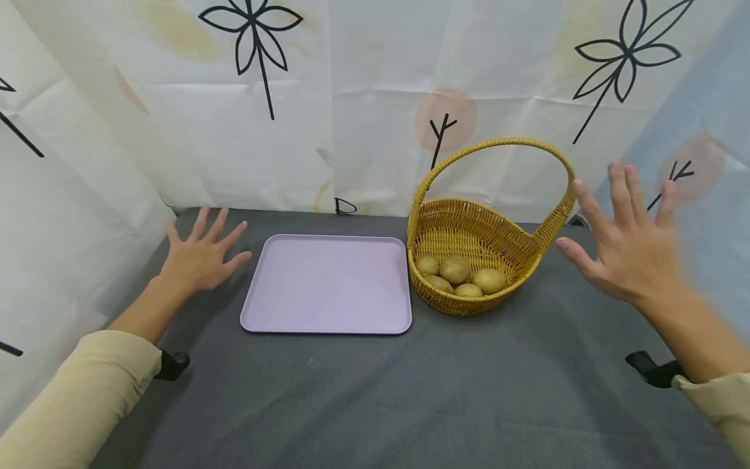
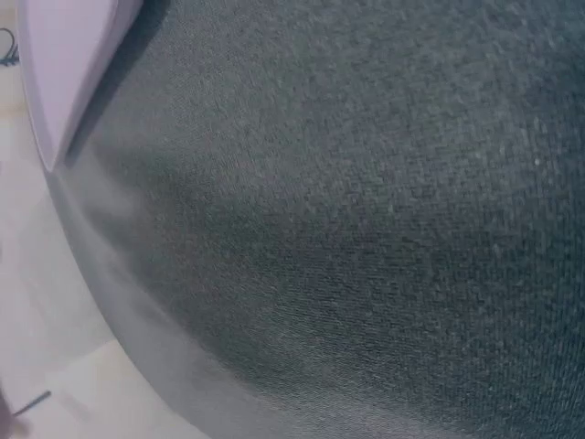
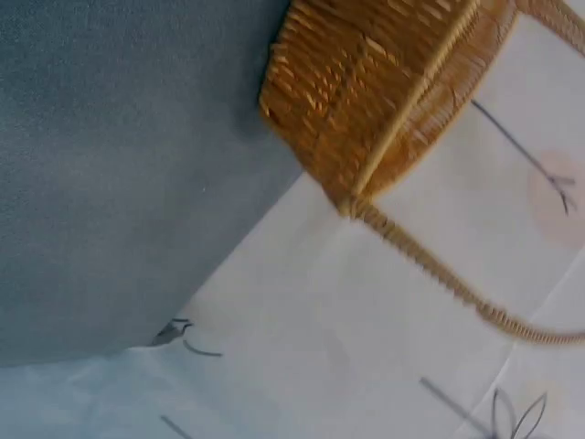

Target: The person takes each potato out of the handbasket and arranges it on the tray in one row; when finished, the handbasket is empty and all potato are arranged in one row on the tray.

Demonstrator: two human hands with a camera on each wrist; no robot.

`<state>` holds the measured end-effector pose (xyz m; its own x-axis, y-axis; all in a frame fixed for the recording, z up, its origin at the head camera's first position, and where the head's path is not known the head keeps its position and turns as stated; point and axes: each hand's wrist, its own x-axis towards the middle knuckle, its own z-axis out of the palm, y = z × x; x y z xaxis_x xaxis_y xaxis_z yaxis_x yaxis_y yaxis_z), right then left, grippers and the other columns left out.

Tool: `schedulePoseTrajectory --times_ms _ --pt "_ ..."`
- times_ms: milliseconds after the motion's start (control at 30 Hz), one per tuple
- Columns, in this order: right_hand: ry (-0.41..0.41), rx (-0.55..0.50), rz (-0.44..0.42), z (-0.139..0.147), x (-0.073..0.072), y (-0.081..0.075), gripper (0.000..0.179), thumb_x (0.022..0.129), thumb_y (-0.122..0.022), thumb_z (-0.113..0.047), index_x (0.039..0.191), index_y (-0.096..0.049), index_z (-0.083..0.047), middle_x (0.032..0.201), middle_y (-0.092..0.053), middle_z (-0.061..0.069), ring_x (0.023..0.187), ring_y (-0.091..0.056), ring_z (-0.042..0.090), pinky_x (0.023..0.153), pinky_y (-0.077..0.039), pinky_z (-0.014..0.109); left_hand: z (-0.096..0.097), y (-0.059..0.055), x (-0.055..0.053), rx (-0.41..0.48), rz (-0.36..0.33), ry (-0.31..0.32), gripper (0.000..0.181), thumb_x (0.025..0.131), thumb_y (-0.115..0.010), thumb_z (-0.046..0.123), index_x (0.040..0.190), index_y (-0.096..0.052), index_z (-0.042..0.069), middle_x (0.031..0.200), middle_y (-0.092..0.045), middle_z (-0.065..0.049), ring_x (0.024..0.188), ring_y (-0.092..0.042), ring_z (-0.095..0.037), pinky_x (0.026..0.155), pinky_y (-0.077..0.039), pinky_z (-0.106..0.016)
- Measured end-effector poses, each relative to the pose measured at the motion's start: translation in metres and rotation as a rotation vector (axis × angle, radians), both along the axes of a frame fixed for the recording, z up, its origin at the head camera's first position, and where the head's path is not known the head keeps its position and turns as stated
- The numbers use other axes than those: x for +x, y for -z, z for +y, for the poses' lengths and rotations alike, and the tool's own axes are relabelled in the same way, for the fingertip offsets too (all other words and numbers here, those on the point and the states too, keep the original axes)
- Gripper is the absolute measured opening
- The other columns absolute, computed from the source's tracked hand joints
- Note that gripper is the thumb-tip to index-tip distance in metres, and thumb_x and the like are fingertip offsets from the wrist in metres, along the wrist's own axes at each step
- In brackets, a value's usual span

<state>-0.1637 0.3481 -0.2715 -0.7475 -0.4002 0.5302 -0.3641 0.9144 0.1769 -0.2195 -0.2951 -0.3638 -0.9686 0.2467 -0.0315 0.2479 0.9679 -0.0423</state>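
With fingers spread, my left hand (image 1: 198,260) is over the table's left side, to the left of a flat lilac tray (image 1: 328,283) that has nothing on it. My right hand (image 1: 635,244), fingers also spread and holding nothing, is raised at the right. Between the tray and that hand stands a yellow-brown wicker basket (image 1: 463,307) with a tall arched handle. Several potatoes (image 1: 454,269) lie inside it. In the head view the right index fingertip overlaps the handle's right side. The right wrist view shows the basket's woven side (image 3: 356,91); the left wrist view catches a tray corner (image 2: 69,64).
A dark grey cloth (image 1: 375,397) covers the table. White curtains (image 1: 375,150) printed with leaves and trees hang behind and at both sides. Black straps (image 1: 172,366) show at the cuffs of both beige sleeves.
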Motion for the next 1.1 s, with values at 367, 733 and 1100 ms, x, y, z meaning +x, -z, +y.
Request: schedulePoseTrajectory --times_ms 367,733,1100 --pt "-0.289 0.004 -0.271 -0.037 -0.014 0.025 0.075 0.099 -0.046 -0.058 0.161 -0.021 -0.022 0.167 -0.008 0.010 0.144 -0.031 0.042 0.120 -0.005 0.053 0.005 0.009 0.006 0.082 -0.301 0.129 0.081 0.094 -0.055 0.061 0.155 -0.034 0.013 0.161 -0.019 -0.025 0.146 -0.004 -0.054 0.099 -0.003 -0.083" --pt "-0.282 -0.313 -0.772 -0.049 -0.025 0.039 0.072 0.099 -0.060 -0.029 0.160 -0.022 -0.024 0.166 -0.013 0.011 0.146 -0.022 0.046 0.101 -0.025 0.074 0.007 0.015 0.001 0.136 -0.305 0.196 0.070 0.095 -0.061 0.048 0.152 -0.042 0.012 0.160 -0.028 -0.019 0.146 -0.016 -0.049 0.100 -0.006 -0.081" --pt "-0.218 -0.390 -1.247 -0.051 -0.049 0.042 0.064 0.105 -0.044 -0.036 0.154 -0.030 0.002 0.156 -0.031 0.028 0.141 -0.029 0.050 0.106 -0.030 0.066 0.011 0.012 0.002 0.097 -0.286 0.235 0.062 0.094 -0.064 0.045 0.146 -0.052 0.013 0.157 -0.036 -0.019 0.146 -0.022 -0.046 0.100 -0.010 -0.081"
